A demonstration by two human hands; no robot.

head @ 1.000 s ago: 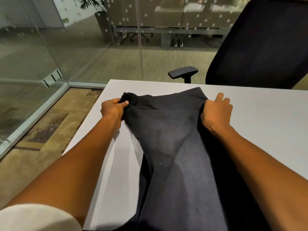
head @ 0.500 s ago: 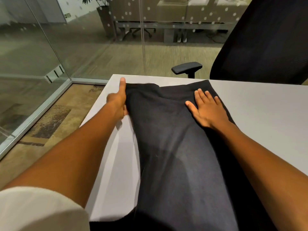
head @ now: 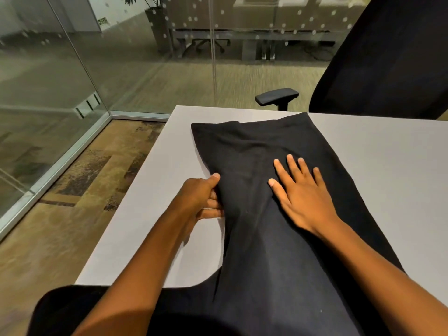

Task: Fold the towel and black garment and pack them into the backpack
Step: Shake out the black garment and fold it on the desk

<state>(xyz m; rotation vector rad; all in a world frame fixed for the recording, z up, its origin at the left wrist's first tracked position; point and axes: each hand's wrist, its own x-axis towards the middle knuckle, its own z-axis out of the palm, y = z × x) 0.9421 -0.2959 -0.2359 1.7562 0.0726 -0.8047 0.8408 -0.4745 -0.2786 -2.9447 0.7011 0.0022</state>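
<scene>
**Both hands on the black garment at the table's left side**

Left hand (head: 202, 196) grasps the left edge of the black garment (head: 261, 151), thumb lying on top of the cloth and the other fingers tucked beneath the edge against the table (head: 378, 151). Right hand (head: 301, 194) lies flat on the middle of the garment, fingers straight and spread, palm pressing down, grasping nothing.

The garment stretches lengthwise across the grey table, its far end squared off near the table's far edge, its near end hanging over the near edge toward the person. The cloth is mostly smooth, with a few soft creases running away from the right hand's fingertips. Its left side narrows inward where the left hand holds it.

Beyond the table stands a black office chair (head: 388, 54), its armrest (head: 276, 96) just past the table's far edge. To the left, glass partition walls (head: 48, 69) meet at a corner above patterned carpet (head: 92, 170). A potted plant (head: 155, 20) stands behind the glass.
</scene>
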